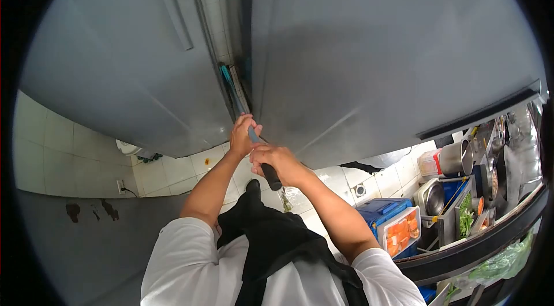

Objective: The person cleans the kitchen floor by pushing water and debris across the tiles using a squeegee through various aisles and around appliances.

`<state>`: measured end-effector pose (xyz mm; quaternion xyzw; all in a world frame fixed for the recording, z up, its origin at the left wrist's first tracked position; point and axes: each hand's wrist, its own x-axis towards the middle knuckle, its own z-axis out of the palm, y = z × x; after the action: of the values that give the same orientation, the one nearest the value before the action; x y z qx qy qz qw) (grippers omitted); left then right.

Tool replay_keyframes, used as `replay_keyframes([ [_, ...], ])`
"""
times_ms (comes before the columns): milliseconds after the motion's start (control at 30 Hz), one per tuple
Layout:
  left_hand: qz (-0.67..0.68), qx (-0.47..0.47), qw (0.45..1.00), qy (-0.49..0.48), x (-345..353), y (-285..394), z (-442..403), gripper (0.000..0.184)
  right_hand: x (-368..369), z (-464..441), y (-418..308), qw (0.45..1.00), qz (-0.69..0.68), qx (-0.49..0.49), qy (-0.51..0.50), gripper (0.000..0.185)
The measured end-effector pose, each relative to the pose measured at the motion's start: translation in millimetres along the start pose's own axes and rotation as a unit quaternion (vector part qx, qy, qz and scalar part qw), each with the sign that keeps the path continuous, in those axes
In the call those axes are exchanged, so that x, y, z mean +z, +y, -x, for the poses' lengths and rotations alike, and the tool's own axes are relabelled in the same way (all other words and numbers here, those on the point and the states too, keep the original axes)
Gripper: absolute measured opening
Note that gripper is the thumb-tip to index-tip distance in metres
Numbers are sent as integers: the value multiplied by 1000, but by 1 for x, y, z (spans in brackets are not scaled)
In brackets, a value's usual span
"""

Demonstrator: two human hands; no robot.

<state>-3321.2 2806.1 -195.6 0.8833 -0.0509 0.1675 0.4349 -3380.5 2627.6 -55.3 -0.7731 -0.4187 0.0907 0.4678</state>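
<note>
Both of my hands are wrapped round a long pole [253, 134] with a grey shaft and a black grip at its near end. My left hand [243, 133] grips the shaft farther forward. Close behind it, my right hand [278, 163] closes round the pole near the black grip [270, 175]. The pole reaches into a narrow gap between two tall grey cabinets, the left cabinet [127, 58] and the right cabinet [369, 58]. A teal part [225, 73] shows deep in the gap, in line with the pole. What sits at the pole's far end I cannot make out.
White floor tiles [176, 172] run below, with a drain [360, 190]. To the right, a blue crate [384, 209] stands by a container of orange pieces [402, 234], metal pots [459, 159] and a dark curved counter edge [479, 248]. Bits of debris [287, 200] lie near my feet.
</note>
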Motion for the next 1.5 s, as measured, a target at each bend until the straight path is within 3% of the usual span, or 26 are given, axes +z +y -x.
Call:
replay_keyframes([
  [67,14,32,999,5,-3,9,14,23,-10,16,-30,1000,5,4,-2,18],
  [133,14,56,996,-75,-10,19,27,24,-11,37,-50,1000,-5,5,6,18],
  [267,26,62,991,-113,-10,48,49,23,-24,75,-88,999,-40,3,-2,16],
  [333,11,64,981,-184,-14,69,58,22,-36,94,-110,998,-52,18,-5,16],
  [367,10,61,981,-185,-10,75,65,22,-44,102,-120,998,-57,30,-7,16],
  [433,54,153,972,-169,-3,87,75,24,-55,120,-142,997,-53,49,-5,15],
  [567,81,164,966,-182,8,125,100,27,-75,153,-165,995,-71,60,-20,16],
  [667,94,174,966,-168,12,153,115,31,-85,170,-189,991,-87,98,25,17],
  [867,136,198,960,-142,6,197,113,31,-101,190,-208,986,-109,78,100,22],
  [1067,108,240,947,-183,-7,194,69,32,-97,181,-204,977,-129,57,162,24],
  [1233,77,237,954,-166,7,139,34,29,-65,154,-139,979,-97,34,174,15],
  [1333,45,169,964,-202,25,93,42,28,-38,151,-105,981,-91,66,155,12],
  [1500,59,144,965,-210,32,105,84,24,-35,173,-124,979,-115,81,151,16],
])
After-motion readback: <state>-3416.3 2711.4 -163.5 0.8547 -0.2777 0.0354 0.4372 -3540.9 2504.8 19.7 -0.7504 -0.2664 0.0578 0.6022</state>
